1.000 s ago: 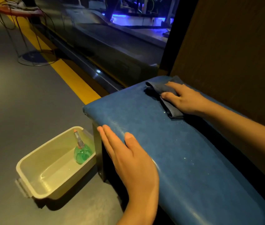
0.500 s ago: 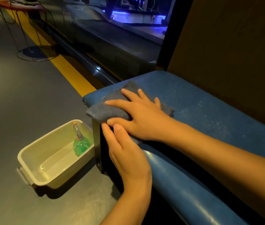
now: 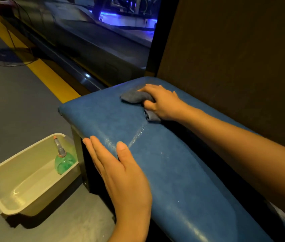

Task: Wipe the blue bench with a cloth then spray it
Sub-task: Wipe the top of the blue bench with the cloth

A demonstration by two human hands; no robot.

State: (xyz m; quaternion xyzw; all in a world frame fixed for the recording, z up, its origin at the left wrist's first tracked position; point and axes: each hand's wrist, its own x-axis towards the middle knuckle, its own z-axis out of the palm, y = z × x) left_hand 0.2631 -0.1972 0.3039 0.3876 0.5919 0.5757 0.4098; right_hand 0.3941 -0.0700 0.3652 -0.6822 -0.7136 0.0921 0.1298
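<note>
Grey cloth (image 3: 135, 97) lies bunched under the right hand (image 3: 162, 102) gripping it on the blue bench (image 3: 181, 172); left hand (image 3: 120, 173) flat, fingers extended.

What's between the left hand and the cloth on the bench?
Head view: only bare blue bench seat between left hand and cloth, crossed by a thin streak of wet droplets. No object there.

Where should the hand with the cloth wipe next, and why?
Probably toward the near edge: the right hand presses the cloth at the blue bench's far side, while pale specks lie between it and the left hand.
</note>
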